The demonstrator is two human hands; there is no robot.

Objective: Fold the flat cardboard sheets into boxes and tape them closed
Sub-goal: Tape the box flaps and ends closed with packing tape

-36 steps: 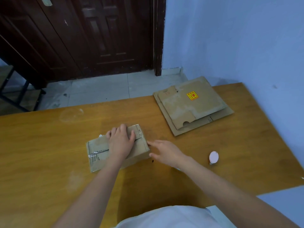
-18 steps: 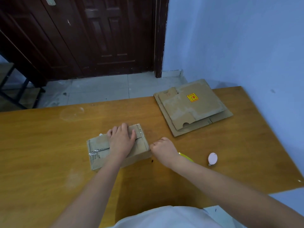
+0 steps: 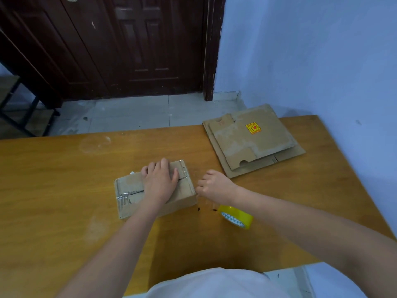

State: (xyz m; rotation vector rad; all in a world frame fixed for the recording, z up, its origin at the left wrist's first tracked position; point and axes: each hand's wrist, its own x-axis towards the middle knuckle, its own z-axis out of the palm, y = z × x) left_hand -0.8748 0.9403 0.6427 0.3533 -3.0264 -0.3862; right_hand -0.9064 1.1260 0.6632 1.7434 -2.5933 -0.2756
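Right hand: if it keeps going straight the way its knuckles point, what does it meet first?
Most likely the folded box's right end. The right hand points left at the box, almost touching; depth is hard to judge. The left hand lies flat on top.

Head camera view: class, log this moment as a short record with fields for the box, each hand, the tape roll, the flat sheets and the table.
box: folded cardboard box, clear tape on its ends
left hand: left hand flat on the box top
right hand: right hand curled at the box's right end, grip unclear
tape roll: yellow tape roll under the right forearm
flat sheets: cardboard sheets stacked at the far right
table: wooden table
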